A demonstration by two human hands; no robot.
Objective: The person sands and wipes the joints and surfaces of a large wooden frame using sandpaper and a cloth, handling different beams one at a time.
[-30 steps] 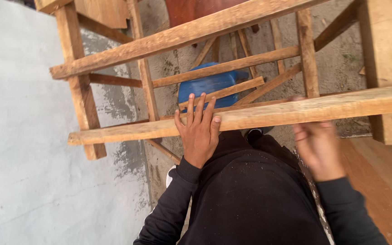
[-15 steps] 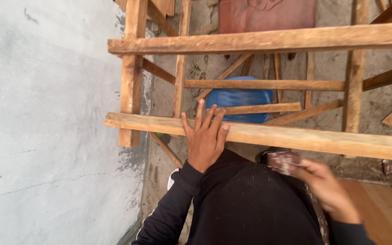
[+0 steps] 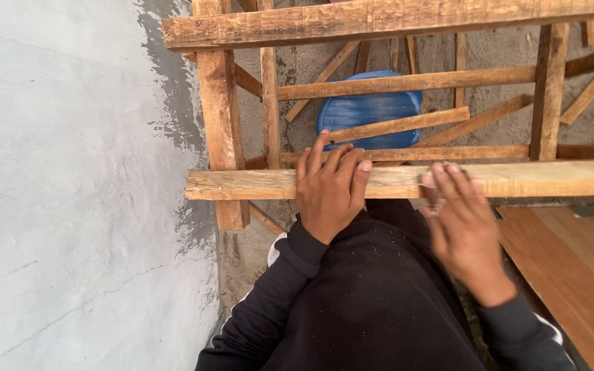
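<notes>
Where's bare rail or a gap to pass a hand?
Bare: near rail from its left end to the left hand, and right of the right hand. Open gap between the rails above. Crowded: braces over the blue drum.

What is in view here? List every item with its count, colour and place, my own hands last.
Near rail: one, pale wood, horizontal across the middle, under both hands.
Wooden frame: one, brown, posts, rails and diagonal braces beyond the near rail.
Plastic drum: one, blue, behind the frame rails.
Wall: one, grey, at left.
Board: one, reddish-brown, lower right.
Left hand: one, resting flat on the near rail.
Right hand: one, blurred, on the near rail; something small beneath it, unclear.
</notes>
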